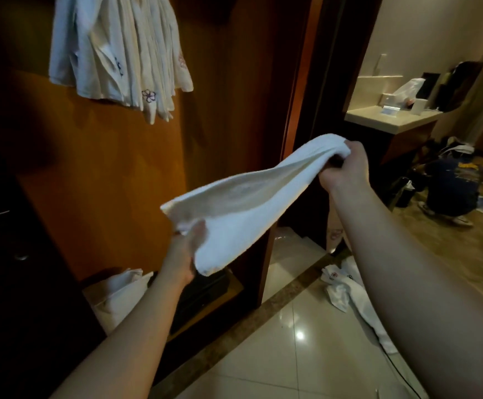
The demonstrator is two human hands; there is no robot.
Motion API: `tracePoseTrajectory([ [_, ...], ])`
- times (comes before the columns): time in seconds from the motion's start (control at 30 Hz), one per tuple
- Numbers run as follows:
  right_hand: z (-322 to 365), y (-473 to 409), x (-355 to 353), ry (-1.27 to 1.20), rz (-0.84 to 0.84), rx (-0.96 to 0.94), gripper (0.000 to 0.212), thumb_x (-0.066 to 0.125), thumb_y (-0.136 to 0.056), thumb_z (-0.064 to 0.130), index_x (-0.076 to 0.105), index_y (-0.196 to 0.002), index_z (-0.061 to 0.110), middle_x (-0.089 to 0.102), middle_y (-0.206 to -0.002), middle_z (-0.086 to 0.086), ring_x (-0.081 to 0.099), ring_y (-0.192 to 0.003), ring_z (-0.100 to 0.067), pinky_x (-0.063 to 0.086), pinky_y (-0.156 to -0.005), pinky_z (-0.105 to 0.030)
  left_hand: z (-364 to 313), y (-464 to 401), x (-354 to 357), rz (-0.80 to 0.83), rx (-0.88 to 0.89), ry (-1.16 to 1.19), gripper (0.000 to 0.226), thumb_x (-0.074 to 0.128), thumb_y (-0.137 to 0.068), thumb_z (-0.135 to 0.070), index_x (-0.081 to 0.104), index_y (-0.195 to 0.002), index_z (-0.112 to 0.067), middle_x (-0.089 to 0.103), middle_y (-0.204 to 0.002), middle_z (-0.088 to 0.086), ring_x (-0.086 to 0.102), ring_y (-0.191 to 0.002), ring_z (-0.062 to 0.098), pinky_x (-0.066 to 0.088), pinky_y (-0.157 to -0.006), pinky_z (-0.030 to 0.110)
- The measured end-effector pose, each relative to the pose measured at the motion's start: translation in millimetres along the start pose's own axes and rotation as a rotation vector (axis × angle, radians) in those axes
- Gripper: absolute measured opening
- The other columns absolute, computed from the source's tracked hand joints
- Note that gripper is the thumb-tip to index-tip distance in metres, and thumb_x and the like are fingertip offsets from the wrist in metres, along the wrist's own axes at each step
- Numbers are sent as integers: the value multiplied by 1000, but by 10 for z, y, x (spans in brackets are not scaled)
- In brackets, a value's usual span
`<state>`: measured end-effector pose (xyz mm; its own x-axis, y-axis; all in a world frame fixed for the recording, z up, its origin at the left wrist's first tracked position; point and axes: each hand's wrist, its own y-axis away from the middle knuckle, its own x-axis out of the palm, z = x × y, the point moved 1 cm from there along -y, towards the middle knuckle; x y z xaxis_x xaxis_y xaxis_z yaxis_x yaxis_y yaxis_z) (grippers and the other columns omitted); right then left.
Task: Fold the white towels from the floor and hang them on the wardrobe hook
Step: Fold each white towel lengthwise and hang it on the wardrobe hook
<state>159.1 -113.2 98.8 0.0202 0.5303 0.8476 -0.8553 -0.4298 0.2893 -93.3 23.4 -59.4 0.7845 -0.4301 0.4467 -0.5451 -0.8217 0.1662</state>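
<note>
Wardrobe panel [105, 168] stands directly ahead; upper part covered by a bunch of hung white towels [119, 53], lower panel face bare. White towel [234, 208] stretched between left hand [182, 254] and right hand [346, 168] spans the air in front of the panel, well below the hung bunch. Open gap between the two. Wardrobe side post [300, 110] bounds the right. Low shelf holds a white bag [116, 298]. Floor tiles [277, 355] open near; crumpled towels [346, 289] lie right. Crouching person [450, 191] far right.
</note>
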Motion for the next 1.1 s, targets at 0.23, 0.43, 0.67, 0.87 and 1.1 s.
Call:
tracePoseTrajectory([
  [0.23,115,-204,-249,211,125,-16,41,63,-92,-1,55,-132,-4,64,-124,-24,65,-110,-37,56,-91,-38,267,21,-146,47,-108,48,33,61,-93,-1,79,-94,-28,77,-100,7,76,-86,23,60,-62,33],
  [0.43,98,-283,-457,279,-194,-1,38,72,-85,18,69,-123,11,72,-115,-6,71,-93,-21,57,-66,-33,118,112,-267,180,-87,283,33,62,-77,3,81,-96,-17,74,-114,15,72,-101,29,63,-78,39],
  [0.67,-60,-291,-586,348,-10,41,32,62,-95,14,56,-124,3,65,-114,-16,68,-97,-31,56,-96,-50,228,141,-494,56,-173,528,18,53,-78,-21,70,-75,-16,73,-88,11,74,-81,30,60,-65,36],
  [0.87,-236,-220,-772,417,42,115,64,63,-98,12,29,-153,10,56,-132,-23,59,-116,-42,53,-85,-58,265,120,-757,10,-338,352,16,70,-86,-28,65,-83,-13,72,-113,19,72,-99,36,60,-81,50],
  [1.1,-334,-70,-611,403,231,172,52,50,-106,19,29,-150,2,54,-136,-23,58,-112,-41,51,-76,-55,374,52,-970,-132,-327,264,64,64,-69,12,62,-121,-24,51,-131,18,61,-107,39,61,-55,36],
])
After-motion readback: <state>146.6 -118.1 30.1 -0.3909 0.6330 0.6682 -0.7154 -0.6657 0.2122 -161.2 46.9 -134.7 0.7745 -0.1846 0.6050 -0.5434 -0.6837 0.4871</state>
